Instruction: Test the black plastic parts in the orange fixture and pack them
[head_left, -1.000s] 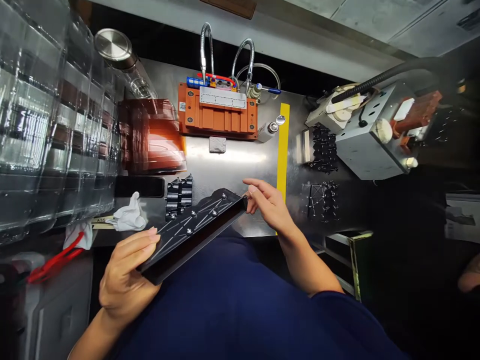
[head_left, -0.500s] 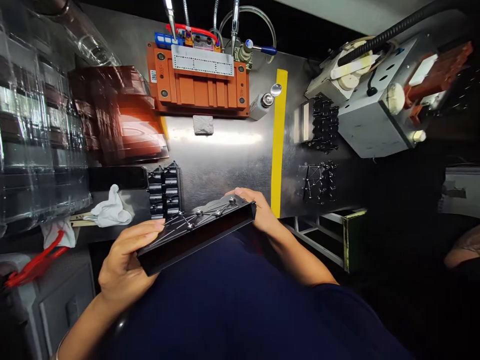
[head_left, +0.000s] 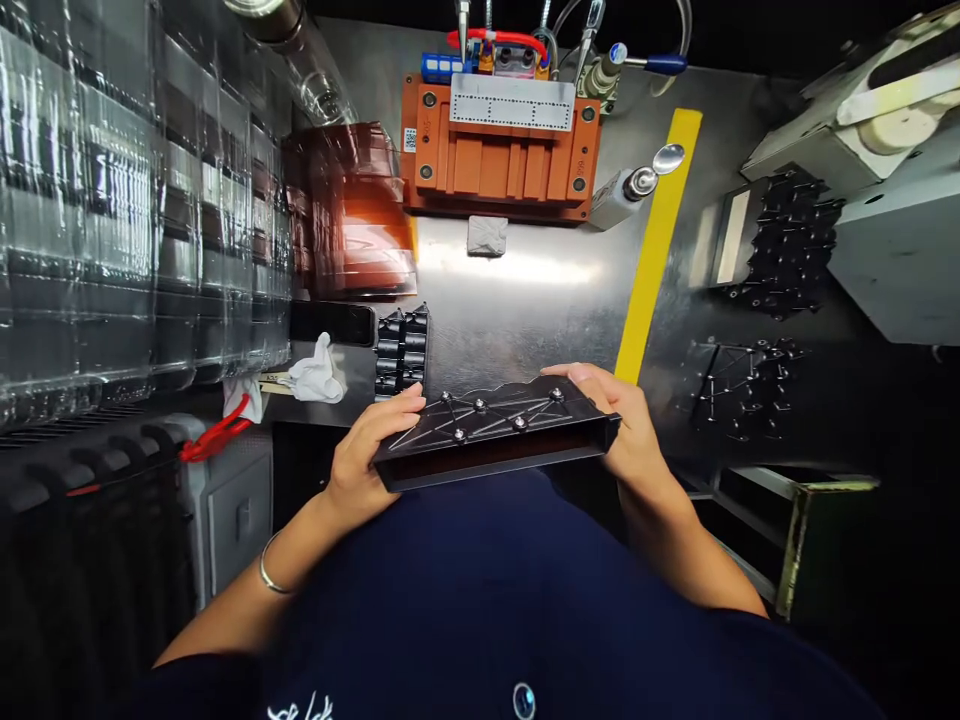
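A long black open-ended channel piece (head_left: 487, 428) with several screws on its ridged top lies almost level across my body, above the steel bench top (head_left: 525, 310). My left hand (head_left: 367, 450) grips its left end, with the fingers over the top. My right hand (head_left: 626, 425) holds the right end, with the fingers curled over the far edge. Just beyond my left hand stands a stack of black moulded parts (head_left: 401, 352). My right hand is nearest a yellow stripe (head_left: 652, 250) on the bench.
An orange block fixture (head_left: 501, 150) with hoses stands at the far end, with a small bottle (head_left: 628, 190) beside it. Black lattice parts (head_left: 780, 240) lie at right. A white cloth (head_left: 315, 372), a red clip (head_left: 214, 445) and stacked clear plastic trays (head_left: 112, 200) are at left.
The black piece has turned from a slant to nearly level, and my left hand has moved right with it. The view has also shifted, so the bench appears further right.
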